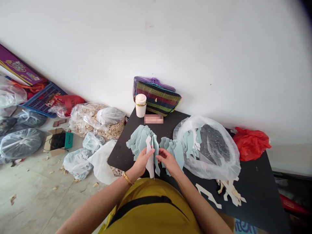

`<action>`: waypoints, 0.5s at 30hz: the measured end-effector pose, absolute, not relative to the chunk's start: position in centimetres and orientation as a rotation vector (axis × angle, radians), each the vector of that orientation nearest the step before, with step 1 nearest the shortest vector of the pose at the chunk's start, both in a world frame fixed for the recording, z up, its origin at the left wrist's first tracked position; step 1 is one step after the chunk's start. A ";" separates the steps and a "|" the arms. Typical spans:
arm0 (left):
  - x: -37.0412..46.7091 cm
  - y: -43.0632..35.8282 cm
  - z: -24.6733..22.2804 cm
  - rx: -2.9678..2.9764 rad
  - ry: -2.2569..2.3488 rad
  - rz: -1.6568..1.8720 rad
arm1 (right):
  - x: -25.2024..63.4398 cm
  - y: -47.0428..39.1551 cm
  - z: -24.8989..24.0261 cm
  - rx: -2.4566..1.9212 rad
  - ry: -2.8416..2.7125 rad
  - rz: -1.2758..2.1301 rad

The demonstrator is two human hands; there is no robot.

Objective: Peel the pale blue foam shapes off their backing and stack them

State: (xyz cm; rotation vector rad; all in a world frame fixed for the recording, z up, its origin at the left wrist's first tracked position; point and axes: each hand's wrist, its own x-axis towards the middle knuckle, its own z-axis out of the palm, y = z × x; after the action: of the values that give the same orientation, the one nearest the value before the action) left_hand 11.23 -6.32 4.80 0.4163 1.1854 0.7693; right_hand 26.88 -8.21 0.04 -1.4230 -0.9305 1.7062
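Observation:
My left hand [143, 160] is closed on a white cut-out piece [149, 164] held upright in front of my body. Just to its right, my right hand [168, 161] pinches a light blue cut-out piece [156, 159], and the two pieces stand side by side, close together. Behind my left hand lies a fanned pile of light blue pieces [138, 139] on the black table [124, 139]. A second row of blue pieces [177, 151] spreads beyond my right hand. More blue and white pieces [192, 141] lie in an open clear plastic bag [219, 162].
A white cup [140, 109] and a striped mesh bag [158, 97] stand at the table's back by the wall. A red bag [251, 143] and pale scraps [231, 191] are at right. Filled bags [97, 120], a blue crate [44, 100] and a carton [57, 141] lie left on the floor.

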 end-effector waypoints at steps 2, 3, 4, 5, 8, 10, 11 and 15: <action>10.6 -6.2 4.4 0.237 1.129 0.784 | 27.2 -8.1 -0.2 -1.454 -0.972 1.687; 10.2 -6.1 4.2 0.155 1.125 0.787 | 27.3 -8.0 -0.2 -1.477 -0.996 1.673; 9.8 -6.0 4.1 0.091 1.125 0.785 | 27.4 -8.0 -0.3 -1.500 -1.018 1.658; 9.4 -5.9 4.1 0.053 1.125 0.783 | 27.4 -8.0 -0.4 -1.522 -1.032 1.645; 8.1 -5.7 4.2 0.070 1.125 0.768 | 27.3 -7.9 -0.9 -1.576 -0.995 1.634; 7.1 -5.8 4.4 0.128 1.154 0.756 | 27.1 -7.8 -1.3 -1.600 -0.937 1.638; 6.5 -5.9 4.5 0.159 1.177 0.760 | 26.9 -7.6 -1.6 -1.615 -0.916 1.634; 4.6 -6.5 4.8 0.235 1.213 0.805 | 25.9 -6.6 -2.6 -1.671 -0.931 1.618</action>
State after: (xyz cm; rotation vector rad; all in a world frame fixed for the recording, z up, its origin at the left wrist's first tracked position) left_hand 4.59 -6.46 4.84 0.2350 1.2129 0.8054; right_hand 25.92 -6.63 -2.60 -1.6715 -0.9315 1.6180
